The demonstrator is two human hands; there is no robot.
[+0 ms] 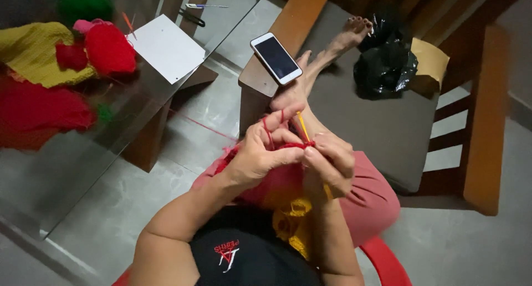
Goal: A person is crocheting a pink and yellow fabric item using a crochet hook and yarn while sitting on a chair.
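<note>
Crochet hook (302, 126) tip (lower end) behind fingers (327, 153)

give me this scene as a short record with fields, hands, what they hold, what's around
left hand: pinches red crochet work, red yarn looped over its fingers
right hand: grips orange hook, tip in the red stitches
lap: yellow crochet piece under the red work
feet: resting on wooden bench
bench: phone on its arm, black bag on the seat
glass table: red, yellow and green yarn pieces, white paper
seat: red chair
</note>
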